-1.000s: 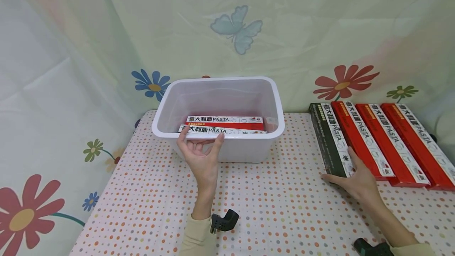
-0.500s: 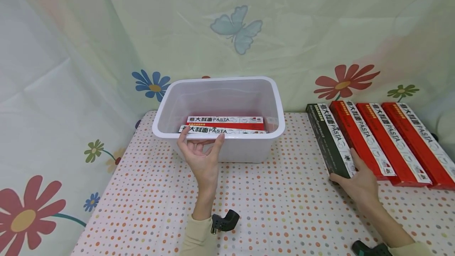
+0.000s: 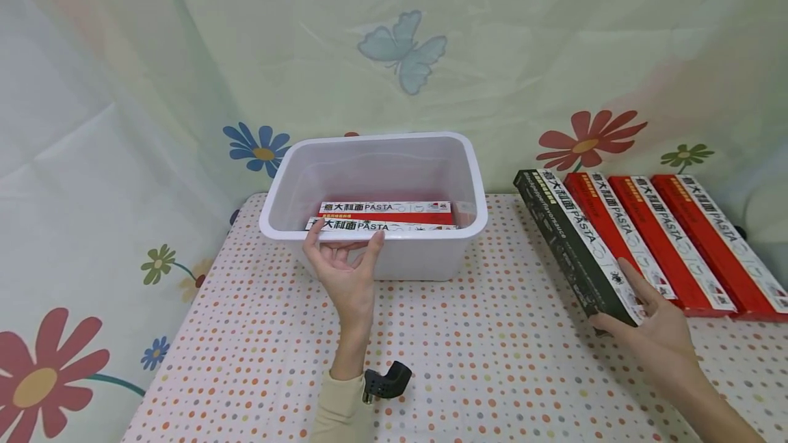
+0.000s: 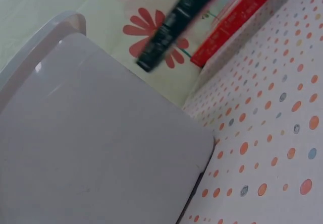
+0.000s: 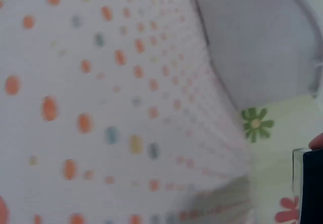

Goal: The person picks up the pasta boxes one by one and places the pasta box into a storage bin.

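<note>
My right hand (image 3: pixel 661 337) pinches the near end of a black-and-white pasta box (image 3: pixel 572 245), thumb on one side and fingers on the other. That box is raised and tilted; its dark end also shows in the left wrist view, and a corner of the dark box (image 5: pixel 313 188) enters the right wrist view. At the white plastic bin (image 3: pixel 425 258), my left hand (image 3: pixel 345 286) grips the front rim, a fingertip and thumb reaching over it. Two pasta boxes lie inside, a rear one (image 3: pixel 394 208) and a front one (image 3: pixel 375 225), partly hidden by the rim.
Three red pasta boxes, the nearest of them a red box (image 3: pixel 615 224), lie side by side at the table's right. Under everything is a dotted tablecloth (image 3: pixel 480 354). A flowered cloth backdrop (image 3: pixel 505 53) hangs behind. A black wrist-camera piece (image 3: pixel 388 380) sits by my left cuff.
My right hand has lifted the black pasta box off the tablecloth, its near end swinging right and toward me. My left hand stays at the bin rim.
</note>
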A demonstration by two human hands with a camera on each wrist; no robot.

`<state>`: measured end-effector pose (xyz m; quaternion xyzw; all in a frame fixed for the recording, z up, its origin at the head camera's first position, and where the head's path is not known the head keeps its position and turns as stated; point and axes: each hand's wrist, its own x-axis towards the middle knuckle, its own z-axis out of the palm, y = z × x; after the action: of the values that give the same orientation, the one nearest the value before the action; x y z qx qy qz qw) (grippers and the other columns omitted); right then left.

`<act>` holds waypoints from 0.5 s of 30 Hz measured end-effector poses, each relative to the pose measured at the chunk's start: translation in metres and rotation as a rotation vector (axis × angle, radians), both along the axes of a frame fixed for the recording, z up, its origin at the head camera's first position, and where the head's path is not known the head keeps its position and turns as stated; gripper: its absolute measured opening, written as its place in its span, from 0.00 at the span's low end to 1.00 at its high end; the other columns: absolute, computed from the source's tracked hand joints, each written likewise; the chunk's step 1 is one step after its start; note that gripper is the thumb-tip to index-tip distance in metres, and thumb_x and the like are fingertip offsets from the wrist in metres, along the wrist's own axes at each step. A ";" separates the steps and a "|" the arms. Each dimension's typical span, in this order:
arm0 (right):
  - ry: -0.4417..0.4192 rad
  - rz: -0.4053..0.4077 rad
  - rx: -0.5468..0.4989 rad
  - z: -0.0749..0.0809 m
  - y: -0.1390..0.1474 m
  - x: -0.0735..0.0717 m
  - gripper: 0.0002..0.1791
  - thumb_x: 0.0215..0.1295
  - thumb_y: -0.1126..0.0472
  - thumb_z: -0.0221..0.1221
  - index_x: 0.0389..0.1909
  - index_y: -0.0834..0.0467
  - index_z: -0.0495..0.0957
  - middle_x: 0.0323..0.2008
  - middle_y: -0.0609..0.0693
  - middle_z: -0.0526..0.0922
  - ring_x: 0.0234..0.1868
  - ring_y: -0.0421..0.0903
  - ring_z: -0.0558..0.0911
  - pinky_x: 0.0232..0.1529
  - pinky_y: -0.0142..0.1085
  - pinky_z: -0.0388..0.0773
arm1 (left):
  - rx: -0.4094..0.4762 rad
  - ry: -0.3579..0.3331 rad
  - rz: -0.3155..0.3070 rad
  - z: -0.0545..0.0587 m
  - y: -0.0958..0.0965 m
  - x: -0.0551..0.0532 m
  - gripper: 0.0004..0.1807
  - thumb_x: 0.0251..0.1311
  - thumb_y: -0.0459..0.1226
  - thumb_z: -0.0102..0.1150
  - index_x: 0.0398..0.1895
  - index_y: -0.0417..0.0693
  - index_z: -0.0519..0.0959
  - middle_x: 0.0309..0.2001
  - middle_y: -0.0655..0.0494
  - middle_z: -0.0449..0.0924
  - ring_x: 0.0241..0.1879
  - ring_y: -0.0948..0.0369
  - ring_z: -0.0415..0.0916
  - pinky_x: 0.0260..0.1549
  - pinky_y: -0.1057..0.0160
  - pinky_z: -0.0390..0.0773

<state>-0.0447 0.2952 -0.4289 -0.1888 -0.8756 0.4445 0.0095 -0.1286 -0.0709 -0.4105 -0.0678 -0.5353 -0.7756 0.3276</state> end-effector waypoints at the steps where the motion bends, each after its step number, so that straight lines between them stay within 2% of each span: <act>1: 0.016 0.011 0.006 0.007 0.000 0.001 0.58 0.67 0.56 0.70 0.85 0.42 0.39 0.79 0.73 0.51 0.70 0.69 0.58 0.54 0.48 0.73 | 0.000 -0.001 0.000 0.000 0.000 0.000 0.50 0.56 0.26 0.75 0.75 0.44 0.53 0.64 0.40 0.72 0.49 0.46 0.79 0.50 0.53 0.90; 3: 0.063 0.035 0.016 0.021 -0.002 0.002 0.56 0.68 0.57 0.70 0.85 0.40 0.41 0.78 0.73 0.53 0.65 0.60 0.61 0.46 0.33 0.74 | 0.000 0.000 0.000 0.000 0.000 -0.001 0.50 0.56 0.26 0.75 0.75 0.44 0.53 0.64 0.40 0.72 0.48 0.52 0.80 0.50 0.53 0.90; 6: 0.183 0.096 0.034 0.039 -0.003 0.001 0.55 0.66 0.61 0.71 0.84 0.39 0.46 0.75 0.70 0.57 0.57 0.44 0.62 0.35 0.16 0.68 | -0.001 0.002 -0.003 0.000 0.000 -0.001 0.50 0.56 0.26 0.75 0.75 0.44 0.53 0.64 0.40 0.71 0.48 0.52 0.79 0.50 0.53 0.90; 9: 0.279 0.180 0.058 0.058 -0.005 -0.008 0.55 0.63 0.65 0.72 0.84 0.39 0.51 0.74 0.68 0.59 0.53 0.35 0.60 0.35 0.13 0.69 | 0.001 0.000 -0.001 0.000 0.000 -0.001 0.50 0.56 0.26 0.75 0.75 0.44 0.53 0.65 0.41 0.71 0.49 0.52 0.79 0.51 0.52 0.90; 15: 0.367 0.358 0.100 0.097 -0.013 -0.041 0.56 0.59 0.68 0.73 0.84 0.41 0.54 0.73 0.70 0.62 0.56 0.37 0.59 0.36 0.12 0.71 | 0.013 -0.005 0.000 0.003 0.003 0.001 0.50 0.55 0.24 0.75 0.75 0.43 0.53 0.65 0.40 0.71 0.52 0.48 0.80 0.50 0.53 0.90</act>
<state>-0.0855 0.2826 -0.3323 0.0536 -0.8996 0.4220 0.0985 -0.1272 -0.0676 -0.4078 -0.0639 -0.5309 -0.7794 0.3265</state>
